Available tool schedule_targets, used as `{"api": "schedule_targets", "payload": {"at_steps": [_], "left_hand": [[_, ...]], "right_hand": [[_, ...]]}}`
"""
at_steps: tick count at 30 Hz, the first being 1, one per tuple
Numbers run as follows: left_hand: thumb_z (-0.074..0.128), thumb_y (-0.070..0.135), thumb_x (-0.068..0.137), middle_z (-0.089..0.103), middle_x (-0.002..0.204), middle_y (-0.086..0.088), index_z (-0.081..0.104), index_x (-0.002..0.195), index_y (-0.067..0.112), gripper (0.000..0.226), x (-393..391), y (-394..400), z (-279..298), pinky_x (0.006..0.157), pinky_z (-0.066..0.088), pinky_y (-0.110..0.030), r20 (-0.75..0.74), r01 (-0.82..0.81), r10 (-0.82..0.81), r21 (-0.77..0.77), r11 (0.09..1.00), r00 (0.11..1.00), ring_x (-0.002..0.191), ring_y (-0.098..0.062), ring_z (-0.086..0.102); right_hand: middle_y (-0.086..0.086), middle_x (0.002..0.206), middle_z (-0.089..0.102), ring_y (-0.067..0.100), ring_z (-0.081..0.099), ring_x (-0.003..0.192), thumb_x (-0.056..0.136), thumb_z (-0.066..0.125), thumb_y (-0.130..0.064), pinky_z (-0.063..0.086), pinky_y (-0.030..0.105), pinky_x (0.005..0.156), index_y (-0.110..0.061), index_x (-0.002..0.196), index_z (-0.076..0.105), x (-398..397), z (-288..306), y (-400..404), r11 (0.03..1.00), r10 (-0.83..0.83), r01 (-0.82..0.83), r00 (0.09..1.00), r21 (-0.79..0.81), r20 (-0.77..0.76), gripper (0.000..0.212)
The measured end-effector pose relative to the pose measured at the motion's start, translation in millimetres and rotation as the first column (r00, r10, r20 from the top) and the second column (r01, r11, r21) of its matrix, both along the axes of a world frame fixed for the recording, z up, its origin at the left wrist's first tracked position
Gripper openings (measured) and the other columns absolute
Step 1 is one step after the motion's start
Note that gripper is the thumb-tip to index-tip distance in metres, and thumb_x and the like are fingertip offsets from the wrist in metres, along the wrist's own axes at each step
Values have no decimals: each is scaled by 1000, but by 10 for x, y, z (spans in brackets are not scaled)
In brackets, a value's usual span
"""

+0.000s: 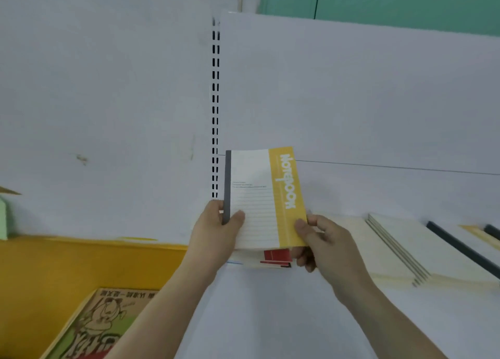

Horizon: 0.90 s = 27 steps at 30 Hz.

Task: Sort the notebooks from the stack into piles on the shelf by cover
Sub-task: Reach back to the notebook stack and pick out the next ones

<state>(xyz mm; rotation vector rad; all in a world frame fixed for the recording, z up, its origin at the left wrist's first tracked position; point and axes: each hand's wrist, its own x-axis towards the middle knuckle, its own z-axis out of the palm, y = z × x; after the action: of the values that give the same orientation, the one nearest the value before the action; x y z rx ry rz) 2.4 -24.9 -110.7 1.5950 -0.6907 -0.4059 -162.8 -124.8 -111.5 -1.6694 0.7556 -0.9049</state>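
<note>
A: So, where's the notebook (259,196)?

B: Up in front of the shelf (270,318), yellow band upright. The left hand (216,223) pinches its grey spine; the right hand (319,239) pinches the yellow corner, above the stack (273,258).

A: How will it handle?

B: Light and thin, I'd judge, with a bendy cover, maybe slick. Hold it by the stiffer spine edge. The cream piles (392,253) lie to the right.
</note>
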Motion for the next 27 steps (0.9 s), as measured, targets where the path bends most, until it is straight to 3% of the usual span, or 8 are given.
{"api": "schedule_targets", "payload": {"at_steps": [4,8,12,15,18,20,22,27], "left_hand": [[51,23,103,67,102,-4,50,113,24,10,88,66,30,69,63,-47,-86,-29,23,-73,997,996,90,-26,69],[48,17,104,63,108,-8,48,119,20,15,197,143,6,61,62,-45,-117,-75,63,-107,991,991,93,-31,67],[47,16,104,60,109,-6,48,121,18,17,265,161,-53,59,62,-44,-146,-127,112,-97,987,983,96,-28,63],[46,16,105,61,110,-5,48,119,20,15,269,168,-86,60,62,-45,-128,-137,125,-86,987,984,96,-26,63],[46,17,105,61,110,-5,48,119,21,15,297,191,-117,60,62,-44,-107,-136,127,-77,988,986,93,-26,65],[46,17,105,62,110,-6,47,121,21,16,325,213,-127,60,62,-44,-120,-138,126,-96,986,985,94,-28,65],[45,17,105,62,110,-6,47,122,22,18,346,233,-128,59,62,-43,-139,-137,120,-119,984,983,95,-28,66],[42,18,106,62,114,-5,45,126,28,22,374,214,-180,61,63,-46,-139,-148,127,-151,977,982,99,-27,64]], "right_hand": [[4,63,71,17,63,54,102,46,-35,48,34,54,-17,84,68,59,-68,-144,980,-146,132,985,-147,-90,34],[-4,70,70,16,66,71,95,49,-45,55,42,75,-18,77,63,147,-83,-378,936,-257,130,886,-326,-385,35],[2,58,71,18,70,59,89,41,-67,59,36,70,-8,71,69,321,-78,-441,961,-191,9,745,-277,-639,68],[0,54,69,17,65,46,86,50,-67,48,23,49,-9,68,68,375,-68,-455,983,-112,-24,711,-182,-695,63],[2,54,67,17,58,45,88,62,-51,39,22,43,-10,71,62,362,-71,-495,997,5,-48,796,-54,-605,45],[6,57,69,21,67,50,93,62,-37,45,25,44,-8,77,61,322,-36,-518,999,2,-26,866,-41,-499,33],[9,59,71,26,70,53,94,60,-28,53,32,47,-9,86,63,250,31,-521,995,-69,34,924,-98,-377,22],[3,59,70,21,67,47,98,57,-24,48,26,40,-19,95,64,-31,209,-450,929,-311,314,949,-197,50,9]]}}
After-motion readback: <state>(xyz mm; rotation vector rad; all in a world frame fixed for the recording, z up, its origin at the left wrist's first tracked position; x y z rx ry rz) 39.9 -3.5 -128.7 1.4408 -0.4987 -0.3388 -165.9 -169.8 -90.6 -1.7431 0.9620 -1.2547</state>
